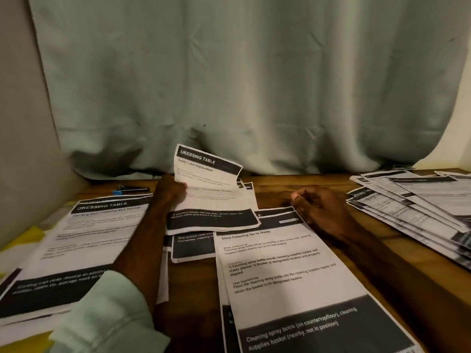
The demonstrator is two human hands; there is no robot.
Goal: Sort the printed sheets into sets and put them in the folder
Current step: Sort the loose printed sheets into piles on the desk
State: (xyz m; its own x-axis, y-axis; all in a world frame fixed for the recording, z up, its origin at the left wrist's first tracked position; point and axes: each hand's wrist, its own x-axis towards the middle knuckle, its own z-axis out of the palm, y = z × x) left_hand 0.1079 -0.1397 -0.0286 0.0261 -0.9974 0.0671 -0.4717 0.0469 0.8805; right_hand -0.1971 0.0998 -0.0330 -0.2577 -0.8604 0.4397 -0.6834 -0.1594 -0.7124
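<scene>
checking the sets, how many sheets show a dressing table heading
3: the top of the left pile, the sheet the left hand holds up, and a half-covered page in the right fan. More may be hidden underneath.

Behind the left hand [170, 193], a big pale green curtain [254, 85], hanging down to the back of a brown wooden table [275, 189]. Just left of that hand, a small black thing [132, 189] with a blue end. Farther left, a bit of yellow cloth [25, 238] and a plain wall [15, 110].
</scene>
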